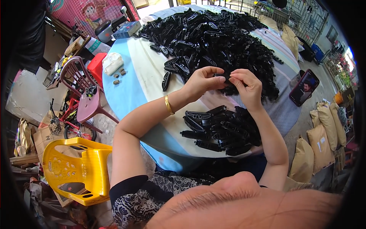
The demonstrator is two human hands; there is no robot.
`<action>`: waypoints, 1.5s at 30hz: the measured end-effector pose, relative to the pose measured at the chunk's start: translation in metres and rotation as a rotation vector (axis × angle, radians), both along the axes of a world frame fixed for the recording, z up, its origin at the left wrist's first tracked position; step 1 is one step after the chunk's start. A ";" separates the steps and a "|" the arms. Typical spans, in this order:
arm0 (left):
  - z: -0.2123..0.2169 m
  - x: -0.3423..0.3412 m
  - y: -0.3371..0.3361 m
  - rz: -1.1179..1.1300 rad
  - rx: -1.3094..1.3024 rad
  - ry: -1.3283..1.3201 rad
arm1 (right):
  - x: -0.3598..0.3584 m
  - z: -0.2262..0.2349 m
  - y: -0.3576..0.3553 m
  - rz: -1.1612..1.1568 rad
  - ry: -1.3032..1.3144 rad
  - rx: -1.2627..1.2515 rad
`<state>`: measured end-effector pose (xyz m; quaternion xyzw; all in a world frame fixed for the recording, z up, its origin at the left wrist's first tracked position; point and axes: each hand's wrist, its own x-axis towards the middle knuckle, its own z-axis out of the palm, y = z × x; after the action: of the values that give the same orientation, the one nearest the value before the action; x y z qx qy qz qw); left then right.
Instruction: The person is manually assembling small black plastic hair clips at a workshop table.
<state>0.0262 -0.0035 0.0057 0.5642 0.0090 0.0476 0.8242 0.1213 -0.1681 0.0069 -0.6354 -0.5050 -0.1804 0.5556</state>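
Observation:
My left hand [206, 81], with a gold bangle on its wrist, pinches a small black plastic part [226, 77] between thumb and fingers. The fingertips of my right hand [248, 87] close on the same part from the other side. Most of that part is hidden by the fingers and by the dark heap behind it. Beyond my hands a large heap of black plastic pieces [206, 38] covers the far table, some long and oval with slotted patterns. Between my forearms lies a smaller pile of long black pieces [223, 129].
The striped cloth [141, 65] covers a round table. On it are a white packet [113, 63], small brown bits [116, 81] and a blue box [127, 29]. A phone [304, 87] leans at the right edge. A yellow chair [82, 168] and a purple chair [91, 105] stand left; sacks [320, 145] right.

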 end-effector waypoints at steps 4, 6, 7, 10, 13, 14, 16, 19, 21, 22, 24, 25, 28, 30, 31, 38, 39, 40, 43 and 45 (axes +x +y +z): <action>0.003 0.000 0.001 0.007 -0.036 0.065 | -0.004 0.003 -0.001 -0.025 -0.072 0.005; 0.001 0.000 0.003 0.016 -0.044 0.071 | -0.007 0.003 -0.001 -0.021 -0.087 -0.007; 0.001 -0.001 0.005 0.023 -0.053 0.075 | -0.007 0.004 -0.001 -0.019 -0.102 -0.020; 0.004 -0.003 0.005 0.047 0.018 0.089 | -0.004 0.000 -0.003 0.016 -0.092 -0.073; 0.005 -0.002 0.006 0.167 0.419 -0.132 | -0.004 -0.005 -0.003 0.180 0.520 -0.200; 0.008 -0.005 0.003 0.179 0.466 -0.120 | 0.001 -0.005 -0.005 0.252 0.538 -0.302; 0.009 -0.006 0.000 0.182 0.488 -0.140 | 0.000 -0.002 -0.011 0.206 0.449 -0.328; 0.012 -0.010 -0.006 0.202 0.530 -0.176 | -0.007 0.006 -0.013 0.134 0.299 -0.330; 0.015 -0.011 -0.009 0.214 0.550 -0.195 | -0.007 0.008 -0.015 0.102 0.238 -0.305; 0.015 -0.012 -0.010 0.203 0.555 -0.188 | -0.006 0.009 -0.017 0.119 0.234 -0.313; 0.015 -0.015 -0.009 0.198 0.567 -0.179 | 0.003 0.009 -0.018 0.242 0.395 -0.328; 0.012 -0.015 -0.009 0.076 0.440 -0.218 | 0.014 0.009 -0.022 0.343 0.561 -0.336; 0.012 -0.024 -0.016 -0.295 0.497 -0.183 | 0.045 0.019 -0.042 0.278 0.624 -0.299; 0.017 -0.032 -0.023 -0.405 0.803 -0.336 | 0.051 0.016 -0.043 0.058 0.446 -0.434; 0.021 -0.033 -0.024 -0.463 0.967 -0.422 | 0.048 0.014 -0.043 0.013 0.359 -0.519; 0.000 0.008 0.009 0.224 1.596 -0.600 | 0.019 0.010 -0.029 -0.269 -0.071 -0.917; -0.005 0.012 0.013 0.262 1.695 -0.560 | 0.019 0.006 -0.028 -0.326 -0.162 -0.920; -0.010 0.014 0.016 0.210 1.712 -0.508 | 0.017 0.001 -0.026 -0.326 -0.210 -0.889; -0.012 0.016 0.013 0.190 1.823 -0.485 | 0.012 -0.009 -0.022 -0.377 -0.288 -0.877; -0.010 0.014 0.009 0.187 1.908 -0.480 | 0.009 -0.007 -0.018 -0.392 -0.274 -0.901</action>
<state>0.0399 0.0052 -0.0039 0.9645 -0.1558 0.2131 -0.0034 0.1306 -0.1863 -0.0004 -0.8652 -0.4722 -0.1274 0.1108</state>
